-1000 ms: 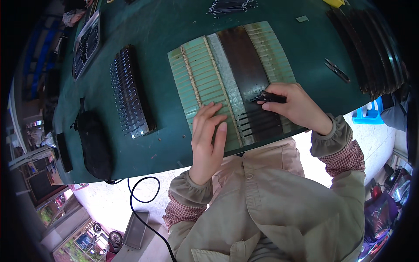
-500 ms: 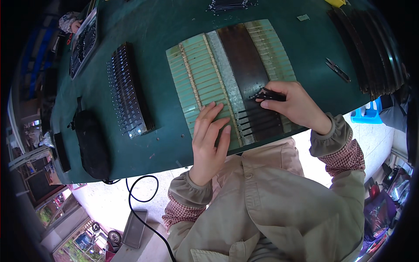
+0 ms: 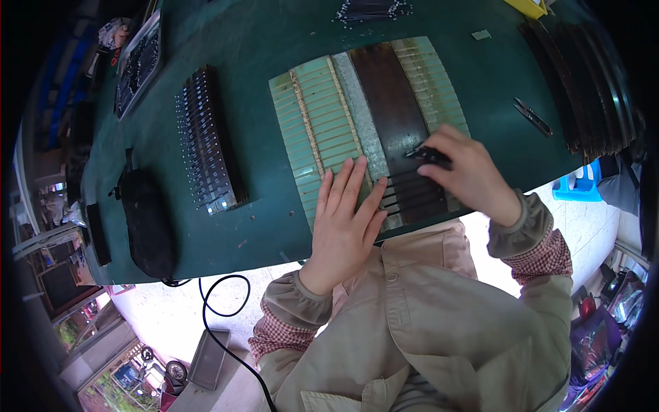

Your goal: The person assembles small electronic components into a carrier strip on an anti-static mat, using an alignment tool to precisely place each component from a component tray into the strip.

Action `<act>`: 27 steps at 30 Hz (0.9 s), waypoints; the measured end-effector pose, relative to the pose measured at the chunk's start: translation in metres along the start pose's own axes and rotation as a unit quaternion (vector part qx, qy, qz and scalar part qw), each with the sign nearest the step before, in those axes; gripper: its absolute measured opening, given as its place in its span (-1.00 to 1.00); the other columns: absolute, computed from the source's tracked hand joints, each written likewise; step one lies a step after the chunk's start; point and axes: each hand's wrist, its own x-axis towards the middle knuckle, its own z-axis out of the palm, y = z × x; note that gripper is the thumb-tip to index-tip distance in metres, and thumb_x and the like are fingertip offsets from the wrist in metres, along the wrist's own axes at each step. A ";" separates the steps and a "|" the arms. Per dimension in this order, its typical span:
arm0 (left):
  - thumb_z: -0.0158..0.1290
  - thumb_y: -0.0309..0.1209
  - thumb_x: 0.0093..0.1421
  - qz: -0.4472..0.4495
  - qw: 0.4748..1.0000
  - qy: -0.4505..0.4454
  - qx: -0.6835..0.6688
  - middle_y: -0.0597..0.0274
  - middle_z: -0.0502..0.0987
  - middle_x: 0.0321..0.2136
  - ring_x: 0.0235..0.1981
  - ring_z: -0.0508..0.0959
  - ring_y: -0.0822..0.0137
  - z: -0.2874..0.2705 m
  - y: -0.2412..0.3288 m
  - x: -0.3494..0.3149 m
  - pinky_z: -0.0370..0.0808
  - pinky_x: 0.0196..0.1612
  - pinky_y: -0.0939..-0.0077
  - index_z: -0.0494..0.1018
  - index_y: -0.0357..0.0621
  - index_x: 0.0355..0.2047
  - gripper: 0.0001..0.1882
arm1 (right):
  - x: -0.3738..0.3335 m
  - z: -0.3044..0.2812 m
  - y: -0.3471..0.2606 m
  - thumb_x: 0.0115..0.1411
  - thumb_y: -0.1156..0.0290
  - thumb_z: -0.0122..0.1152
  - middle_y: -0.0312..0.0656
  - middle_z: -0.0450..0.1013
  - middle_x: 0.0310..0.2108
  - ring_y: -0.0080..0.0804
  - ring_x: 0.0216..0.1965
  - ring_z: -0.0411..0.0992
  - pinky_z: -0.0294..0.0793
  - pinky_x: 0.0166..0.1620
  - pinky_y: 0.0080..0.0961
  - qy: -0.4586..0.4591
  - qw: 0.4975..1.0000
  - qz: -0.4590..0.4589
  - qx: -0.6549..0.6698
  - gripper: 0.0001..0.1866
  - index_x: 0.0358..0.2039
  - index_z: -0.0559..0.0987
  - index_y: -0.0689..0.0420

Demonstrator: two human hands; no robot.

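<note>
A pale green slotted tray (image 3: 312,117) lies on the dark green table (image 3: 274,41), with a dark brown band of thin strips (image 3: 384,110) down its middle. My left hand (image 3: 347,220) rests flat on the tray's near end, fingers spread, holding nothing. My right hand (image 3: 467,172) sits over the dark band, fingers closed on a small black tool (image 3: 429,154) whose tip touches the strips.
A rack of dark strips with metal ends (image 3: 206,147) lies left of the tray, and a black pouch (image 3: 144,223) beyond it. Small snips (image 3: 532,117) lie at the right beside stacked dark strips (image 3: 590,89). A black cable (image 3: 220,323) hangs below the table edge.
Both hands stay on the tray; my right hand with the black tool has shifted slightly along the dark band. My left hand has barely moved.
</note>
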 end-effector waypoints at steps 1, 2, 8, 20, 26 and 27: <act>0.10 -0.48 0.08 -0.006 1.000 -0.003 -0.017 -0.02 0.30 0.11 0.16 0.25 0.00 -0.002 0.001 -0.001 0.20 0.18 0.08 0.42 -0.23 -0.04 -0.61 | 0.000 -0.004 0.003 0.02 0.53 0.23 -0.12 0.39 -0.45 -0.17 -0.45 0.40 0.39 -0.37 -0.40 0.001 1.000 -0.002 -0.001 -0.82 -0.32 0.50 0.26; 0.10 -0.48 0.08 -0.005 1.000 -0.001 -0.016 -0.02 0.30 0.11 0.16 0.25 0.00 -0.004 0.002 0.001 0.20 0.18 0.08 0.42 -0.23 -0.04 -0.61 | 0.003 -0.009 0.008 0.03 0.53 0.23 -0.15 0.38 -0.46 -0.23 -0.46 0.39 0.38 -0.38 -0.43 -0.010 0.998 0.001 0.067 -0.82 -0.31 0.50 0.26; 0.14 -0.56 0.06 -0.129 0.901 0.099 -0.402 0.06 0.47 -0.19 -0.08 0.44 0.09 0.012 0.001 0.022 0.35 0.02 0.29 0.43 -0.27 -0.25 -0.78 | 0.019 -0.018 -0.028 0.06 0.54 0.24 -0.27 0.42 -0.43 -0.50 -0.38 0.40 0.37 -0.34 -0.57 -0.225 0.914 0.170 0.290 -0.80 -0.29 0.50 0.33; 0.14 -0.60 0.06 -0.120 0.903 0.134 -0.391 0.12 0.48 -0.35 -0.17 0.48 0.15 0.017 -0.010 0.015 0.38 0.00 0.30 0.39 -0.27 -0.42 -0.87 | 0.022 -0.011 -0.008 0.11 0.54 0.22 -0.25 0.47 -0.41 -0.59 -0.36 0.45 0.41 -0.26 -0.66 -0.166 0.962 0.002 0.217 -0.87 -0.32 0.53 0.31; 0.06 -0.63 0.12 -0.062 0.963 0.116 -0.236 0.09 0.47 -0.22 -0.06 0.44 0.14 0.005 -0.013 0.014 0.29 0.09 0.31 0.41 -0.29 -0.33 -0.90 | 0.020 -0.011 0.000 0.08 0.57 0.24 -0.21 0.48 -0.40 -0.55 -0.32 0.46 0.42 -0.22 -0.62 -0.128 0.947 0.112 0.272 -0.85 -0.32 0.54 0.33; 0.05 -0.64 0.11 -0.075 0.965 0.129 -0.215 0.08 0.47 -0.18 -0.04 0.43 0.11 0.004 -0.012 0.013 0.29 0.09 0.30 0.42 -0.29 -0.31 -0.88 | 0.020 -0.010 0.000 0.08 0.57 0.24 -0.21 0.48 -0.39 -0.54 -0.32 0.46 0.42 -0.22 -0.61 -0.116 0.954 0.105 0.255 -0.85 -0.32 0.53 0.33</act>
